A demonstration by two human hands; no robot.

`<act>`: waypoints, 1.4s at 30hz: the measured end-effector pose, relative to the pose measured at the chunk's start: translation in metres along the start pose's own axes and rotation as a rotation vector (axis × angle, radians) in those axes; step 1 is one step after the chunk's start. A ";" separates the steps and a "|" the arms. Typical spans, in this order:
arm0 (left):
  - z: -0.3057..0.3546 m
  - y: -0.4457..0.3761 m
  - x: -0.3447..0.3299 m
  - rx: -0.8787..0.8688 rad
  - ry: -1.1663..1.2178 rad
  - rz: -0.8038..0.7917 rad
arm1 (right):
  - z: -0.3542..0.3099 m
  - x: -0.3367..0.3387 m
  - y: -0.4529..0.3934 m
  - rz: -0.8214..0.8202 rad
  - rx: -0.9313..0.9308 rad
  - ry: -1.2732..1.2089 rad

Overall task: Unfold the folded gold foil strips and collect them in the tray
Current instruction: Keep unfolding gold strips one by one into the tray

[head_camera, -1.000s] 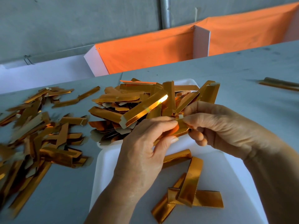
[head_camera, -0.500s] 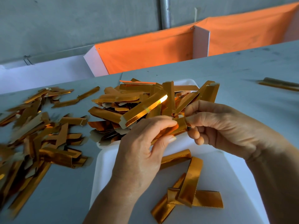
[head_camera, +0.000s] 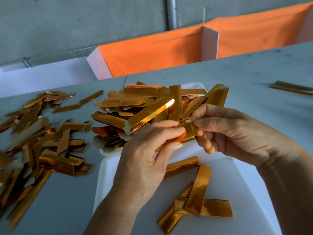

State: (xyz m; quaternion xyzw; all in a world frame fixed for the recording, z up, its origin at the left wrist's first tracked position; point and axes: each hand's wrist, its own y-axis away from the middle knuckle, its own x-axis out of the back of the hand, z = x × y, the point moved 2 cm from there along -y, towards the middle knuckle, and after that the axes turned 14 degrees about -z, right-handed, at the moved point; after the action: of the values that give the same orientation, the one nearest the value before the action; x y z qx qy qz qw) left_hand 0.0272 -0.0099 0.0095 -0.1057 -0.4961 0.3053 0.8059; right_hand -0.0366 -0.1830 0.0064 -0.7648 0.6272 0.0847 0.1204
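Pinched small folded gold strip (head_camera: 187,133) between both hands, above far edge of near white tray (head_camera: 108,180). Left hand (head_camera: 147,160) fingers (head_camera: 171,131) curled, clamped on strip's left part; right hand (head_camera: 237,134) thumb and forefinger clamped on its right end. Few strips (head_camera: 198,199) lay crossed in near tray. Heaped pile (head_camera: 149,107) filled farther tray (head_camera: 194,85). Loose strips (head_camera: 39,143) scattered on grey worktop (head_camera: 254,78) at left. Orange cloth (head_camera: 152,53) hung behind.

Both hands, left hand (head_camera: 145,150) & right hand (head_camera: 237,133), pinching gold strip (head_camera: 188,133) over white tray (head_camera: 108,180)
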 end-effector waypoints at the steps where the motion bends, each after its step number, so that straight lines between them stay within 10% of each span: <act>1: 0.000 0.000 0.000 0.002 0.011 0.000 | 0.000 0.000 0.000 0.002 0.006 -0.012; 42: 0.001 0.000 0.001 -0.019 0.256 -0.071 | 0.010 -0.005 -0.009 -0.055 0.033 -0.145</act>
State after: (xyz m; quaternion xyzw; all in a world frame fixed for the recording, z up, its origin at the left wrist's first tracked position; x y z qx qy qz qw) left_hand 0.0263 -0.0096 0.0105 -0.1338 -0.3954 0.2560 0.8719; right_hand -0.0282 -0.1741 -0.0010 -0.7714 0.5970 0.1262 0.1805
